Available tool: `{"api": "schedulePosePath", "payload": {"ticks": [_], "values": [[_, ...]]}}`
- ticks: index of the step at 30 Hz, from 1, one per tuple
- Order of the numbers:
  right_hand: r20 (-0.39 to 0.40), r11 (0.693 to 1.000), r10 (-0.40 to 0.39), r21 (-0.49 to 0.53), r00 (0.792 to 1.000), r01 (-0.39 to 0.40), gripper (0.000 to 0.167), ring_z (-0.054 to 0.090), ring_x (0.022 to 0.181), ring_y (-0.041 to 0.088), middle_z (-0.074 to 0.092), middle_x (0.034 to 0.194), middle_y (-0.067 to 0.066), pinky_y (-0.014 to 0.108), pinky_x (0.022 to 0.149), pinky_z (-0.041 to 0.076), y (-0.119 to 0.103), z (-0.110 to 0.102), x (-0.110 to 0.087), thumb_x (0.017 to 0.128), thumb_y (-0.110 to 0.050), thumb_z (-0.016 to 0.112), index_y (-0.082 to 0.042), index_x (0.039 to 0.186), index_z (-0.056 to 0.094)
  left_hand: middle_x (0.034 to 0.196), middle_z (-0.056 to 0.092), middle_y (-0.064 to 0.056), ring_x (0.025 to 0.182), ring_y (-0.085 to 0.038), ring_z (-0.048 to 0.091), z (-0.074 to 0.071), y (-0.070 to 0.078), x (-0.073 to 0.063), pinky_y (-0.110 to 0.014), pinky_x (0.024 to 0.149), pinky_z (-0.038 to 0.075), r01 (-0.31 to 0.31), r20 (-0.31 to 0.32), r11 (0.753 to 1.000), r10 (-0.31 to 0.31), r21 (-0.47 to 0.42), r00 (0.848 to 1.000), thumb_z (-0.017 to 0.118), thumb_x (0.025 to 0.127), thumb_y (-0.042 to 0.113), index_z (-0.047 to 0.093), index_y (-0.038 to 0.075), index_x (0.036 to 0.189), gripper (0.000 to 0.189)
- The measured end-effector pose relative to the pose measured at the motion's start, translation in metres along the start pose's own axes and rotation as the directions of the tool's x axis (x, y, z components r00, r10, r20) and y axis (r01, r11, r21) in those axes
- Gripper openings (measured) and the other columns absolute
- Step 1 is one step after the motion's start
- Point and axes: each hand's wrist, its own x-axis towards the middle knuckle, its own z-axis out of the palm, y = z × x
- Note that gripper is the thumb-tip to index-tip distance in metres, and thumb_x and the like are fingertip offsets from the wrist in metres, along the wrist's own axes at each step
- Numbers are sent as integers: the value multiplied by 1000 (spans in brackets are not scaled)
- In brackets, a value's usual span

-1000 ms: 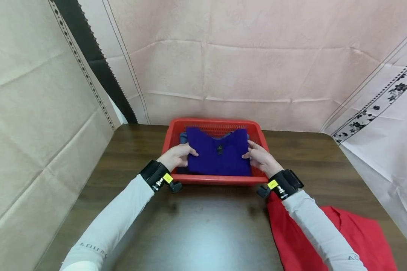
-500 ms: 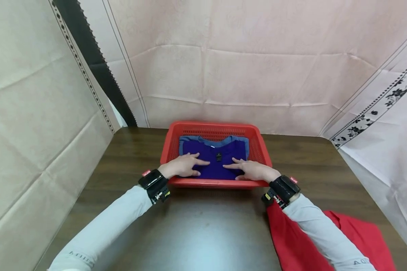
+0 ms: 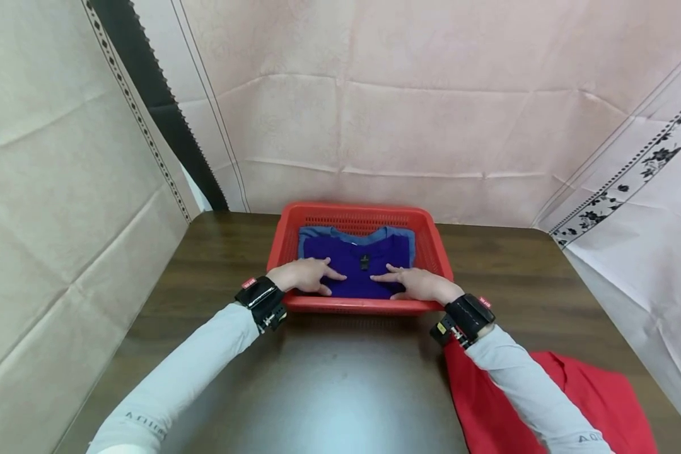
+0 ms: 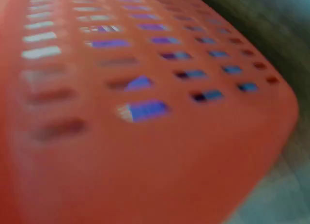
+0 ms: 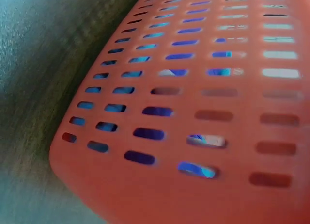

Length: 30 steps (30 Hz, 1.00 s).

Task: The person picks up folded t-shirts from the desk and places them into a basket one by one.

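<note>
A folded purple shirt [image 3: 352, 255] with a dark tag at its neckline lies in the red plastic basket [image 3: 363, 306], on top of a folded blue shirt [image 3: 312, 233]. My left hand [image 3: 305, 276] reaches over the near left of the basket, fingers spread and resting on the purple shirt. From the right, my right hand [image 3: 417, 284] touches the same shirt with extended fingers. Both wrist views are filled by the slotted basket wall [image 4: 145, 156], with purple and blue cloth showing through the holes [image 5: 140, 157]; the hands themselves are mostly hidden there.
A red garment [image 3: 590, 391] lies on the brown wooden table [image 3: 227, 252] at the front right, partly under my right forearm. Pale cloth sheets [image 3: 431, 126] hang behind the table and along both sides.
The purple shirt, first held by its sides above the basket, has gone down flat onto the blue shirt. Both hands have let go of its edges and spread on top of it.
</note>
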Motion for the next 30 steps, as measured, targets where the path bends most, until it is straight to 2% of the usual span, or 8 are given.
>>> {"api": "schedulePosePath", "payload": {"ticks": [3,8,11,15,18,21,27,30], "values": [[-232,999,-8,-40,973,-2,32,69,105,28,71,123,13,44,89,56,-2,-2,-2,96,-18,71,-13,127,71,127,70,-6,118,-26,64,-6,13,-3,-46,97,53,-46,-234,999,48,14,971,69,98,25,75,20,121,24],[-572,999,22,-20,820,-40,12,51,66,14,58,68,-5,31,60,40,-22,4,-30,95,-26,73,-17,88,72,79,69,9,67,-9,63,-6,62,-23,-28,56,50,-95,-571,995,86,14,817,71,97,33,76,21,94,13],[-691,997,-3,-57,723,-51,20,41,63,12,46,62,-7,28,56,33,-34,10,-62,94,-27,74,-18,79,65,68,59,10,55,-4,51,3,97,-35,-20,47,40,-175,-645,985,130,-6,753,70,97,29,74,18,96,12],[-781,986,-10,-112,624,-124,26,36,58,10,37,57,-10,26,50,28,-28,22,-109,88,-22,79,-21,71,60,65,55,11,52,1,45,27,134,-37,-14,45,35,-280,-663,960,193,-26,723,68,99,24,72,16,97,10],[-803,971,67,-84,592,-224,37,31,55,7,30,55,-12,26,48,23,-12,35,-145,89,-23,79,-26,64,51,66,56,15,54,4,46,51,152,-31,-12,45,34,-292,-659,956,202,-29,725,68,98,24,71,20,92,9],[-791,939,218,12,571,-343,43,28,52,6,28,54,-12,26,48,22,11,52,-181,93,-29,74,-28,61,45,70,61,16,57,6,50,77,166,-24,-12,47,36,-287,-626,955,181,-71,758,69,97,26,71,21,91,8],[-724,812,485,164,490,-560,27,57,68,33,62,75,15,48,55,43,72,85,-256,98,-34,66,-10,89,73,106,73,3,81,2,66,118,185,-18,-21,75,51,-230,-327,875,88,-426,941,67,99,34,62,9,126,38],[-609,691,653,234,451,-684,48,55,99,54,59,109,37,65,77,44,102,91,-292,103,-39,56,7,114,66,118,70,0,89,-1,68,130,191,-17,-25,82,53,-116,-160,777,20,-618,987,69,97,36,53,7,140,54]]}}
